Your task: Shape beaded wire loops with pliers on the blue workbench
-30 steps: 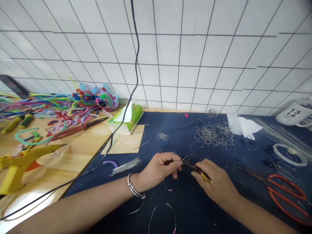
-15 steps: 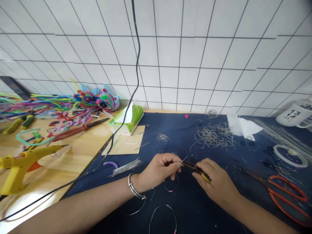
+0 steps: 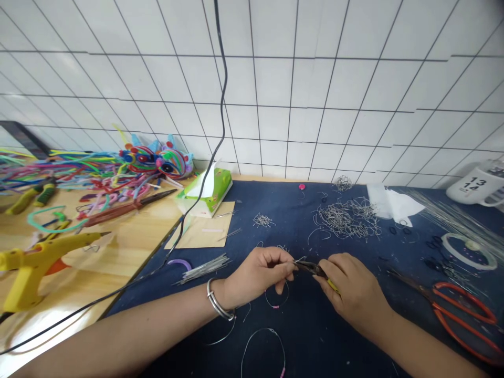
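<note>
My left hand (image 3: 271, 270) pinches a thin wire loop (image 3: 286, 300) between thumb and fingers; pink beads (image 3: 276, 306) sit at the bottom of the loop. Wrapped in my right hand (image 3: 350, 283) are pliers (image 3: 309, 266) with dark jaws and yellow handles. Their tips meet the wire right at my left fingertips, where a short wire end sticks up. Whether the jaws are closed on the wire is too small to tell. Below, another wire ring (image 3: 263, 332) with pink beads lies on the dark blue cloth (image 3: 315, 341).
Beyond my hands lie a tangled heap of bent wires (image 3: 346, 219) and a small pile of wire pieces (image 3: 263, 220). Left are a wire bundle (image 3: 205, 269), a tissue pack (image 3: 212, 194) and a yellow glue gun (image 3: 43, 257). Red-handled scissors (image 3: 464, 310) and a white mug (image 3: 476, 186) are right.
My right hand has turned slightly, tilting the pliers so less of the yellow handle shows. My left hand stays nearly in place with the wire loop.
</note>
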The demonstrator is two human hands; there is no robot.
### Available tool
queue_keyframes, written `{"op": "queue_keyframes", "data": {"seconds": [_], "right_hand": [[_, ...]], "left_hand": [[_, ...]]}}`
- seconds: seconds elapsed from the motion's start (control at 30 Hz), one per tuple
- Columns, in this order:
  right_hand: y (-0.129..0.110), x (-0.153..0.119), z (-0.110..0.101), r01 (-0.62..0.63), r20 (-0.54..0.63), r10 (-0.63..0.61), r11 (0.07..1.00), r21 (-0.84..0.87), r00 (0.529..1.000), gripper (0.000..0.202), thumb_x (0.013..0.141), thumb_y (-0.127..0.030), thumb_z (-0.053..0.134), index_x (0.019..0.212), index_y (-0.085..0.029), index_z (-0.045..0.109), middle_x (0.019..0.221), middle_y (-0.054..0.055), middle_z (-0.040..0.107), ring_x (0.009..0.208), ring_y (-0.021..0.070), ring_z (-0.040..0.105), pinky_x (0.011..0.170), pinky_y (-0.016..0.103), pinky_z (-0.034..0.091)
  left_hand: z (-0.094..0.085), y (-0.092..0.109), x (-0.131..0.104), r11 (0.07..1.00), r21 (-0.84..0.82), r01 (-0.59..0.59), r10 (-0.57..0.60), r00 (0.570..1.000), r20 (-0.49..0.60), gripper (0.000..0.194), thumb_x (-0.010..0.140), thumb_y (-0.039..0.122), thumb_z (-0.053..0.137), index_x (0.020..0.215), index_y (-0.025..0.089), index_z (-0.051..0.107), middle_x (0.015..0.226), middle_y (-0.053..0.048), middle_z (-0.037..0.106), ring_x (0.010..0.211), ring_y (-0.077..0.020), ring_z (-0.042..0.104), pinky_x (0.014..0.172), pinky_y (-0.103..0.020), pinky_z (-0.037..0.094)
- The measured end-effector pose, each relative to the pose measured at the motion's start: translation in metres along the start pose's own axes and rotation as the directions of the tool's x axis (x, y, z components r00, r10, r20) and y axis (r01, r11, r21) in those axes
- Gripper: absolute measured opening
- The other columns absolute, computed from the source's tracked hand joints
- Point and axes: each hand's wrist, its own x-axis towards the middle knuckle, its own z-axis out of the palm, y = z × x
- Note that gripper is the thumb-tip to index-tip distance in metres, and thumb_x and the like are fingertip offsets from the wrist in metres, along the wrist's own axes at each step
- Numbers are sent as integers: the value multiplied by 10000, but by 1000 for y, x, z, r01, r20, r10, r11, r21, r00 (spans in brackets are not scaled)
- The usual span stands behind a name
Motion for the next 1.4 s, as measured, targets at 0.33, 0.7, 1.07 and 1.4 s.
{"op": "queue_keyframes", "data": {"seconds": [0.33, 0.7, 1.07, 1.4], "right_hand": [[-2, 0, -2, 36, 29, -35, 999, -27, 999, 147, 850, -237, 466, 901, -149, 572, 742, 60, 507, 704, 167, 470, 660, 318, 396], [-2, -3, 0, -47, 72, 40, 995, 91, 997, 136, 859, -254, 450, 846, -175, 560, 736, 44, 516, 695, 159, 486, 631, 285, 387], [15, 0, 3, -178, 184, 133, 952, 251, 974, 203, 844, -353, 468, 940, -192, 545, 872, 55, 542, 811, 172, 507, 728, 315, 416], [10, 7, -8, 40, 121, -55, 992, 119, 991, 277, 761, -354, 587, 981, -187, 569, 976, 89, 575, 970, 250, 489, 824, 443, 393]], "left_hand": [[0, -1, -1, 994, 108, -8, 11, 999, -32, 242, 825, 339, 517, 734, 119, 560, 522, 30, 509, 414, -40, 430, 426, -163, 319], [2, 3, -1, 987, 163, -15, 23, 999, -47, 224, 821, 316, 516, 727, 118, 561, 527, 31, 508, 421, -47, 458, 429, -163, 340], [-6, 0, 6, 977, 207, -50, 83, 984, -156, 228, 830, 329, 501, 780, 122, 582, 679, 1, 578, 468, -39, 475, 504, -181, 381], [0, 2, 0, 883, 438, -167, 237, 966, -108, 180, 822, 256, 493, 799, 130, 619, 715, -24, 572, 516, -64, 493, 500, -186, 407]]}}
